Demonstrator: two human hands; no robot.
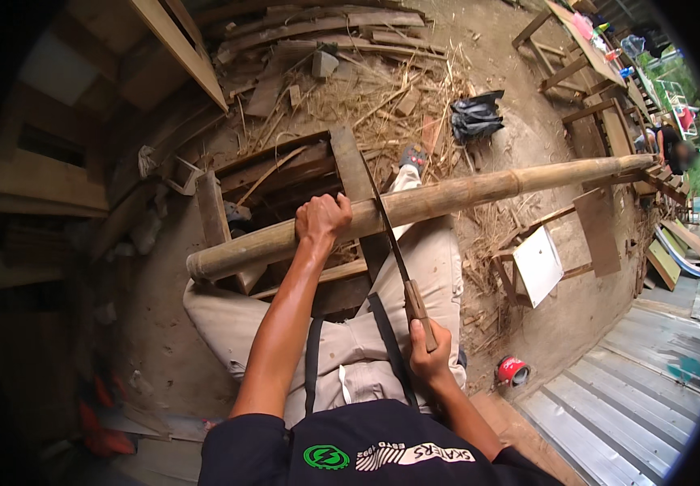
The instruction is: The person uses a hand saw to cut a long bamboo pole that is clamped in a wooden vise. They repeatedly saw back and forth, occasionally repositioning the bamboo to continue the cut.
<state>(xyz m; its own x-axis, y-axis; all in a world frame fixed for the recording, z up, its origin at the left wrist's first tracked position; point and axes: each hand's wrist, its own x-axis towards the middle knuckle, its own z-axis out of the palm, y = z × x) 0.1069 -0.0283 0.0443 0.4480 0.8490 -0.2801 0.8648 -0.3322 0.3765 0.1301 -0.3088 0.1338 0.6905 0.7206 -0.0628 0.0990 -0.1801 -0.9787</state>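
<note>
A long, thick bamboo pole (487, 188) runs across my lap from the lower left up to the far right. It rests over a wooden frame (353, 166) between my knees. My left hand (323, 217) is closed over the top of the pole, left of the saw. In my right hand (431, 348) is the wooden handle of a handsaw (393, 239), gripped near my right thigh. The saw's dark, narrow blade points away from me and crosses the pole just right of the wooden frame. Whether the blade has cut into the bamboo I cannot tell.
Scrap boards (325, 32) and straw-like shavings cover the dirt floor ahead. A black plastic bag (477, 116) lies beyond the pole. To the right are a white panel (538, 266), a red can (512, 371) and corrugated metal sheets (609, 405). Another person (670, 146) is at the far right.
</note>
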